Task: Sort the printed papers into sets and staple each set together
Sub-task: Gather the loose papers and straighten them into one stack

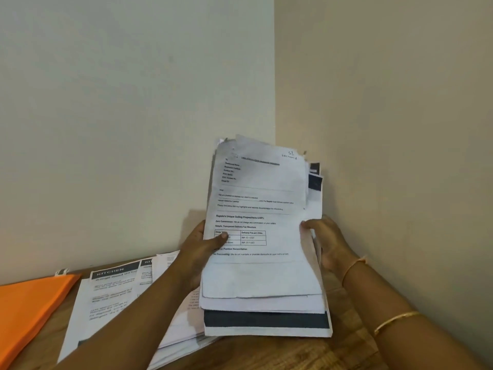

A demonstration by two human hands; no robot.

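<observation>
An orange folder (pixel 29 308) lies on the wooden table (pixel 266 353) beside a cream wall (pixel 133 102).

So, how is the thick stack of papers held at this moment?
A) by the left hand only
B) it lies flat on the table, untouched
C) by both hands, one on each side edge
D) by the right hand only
C: the left hand grips the left edge of the stack of papers, thumb on the front page, and the right hand grips its right edge.

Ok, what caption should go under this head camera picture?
Left hand and right hand hold up a paper stack at the wooden table.
</observation>
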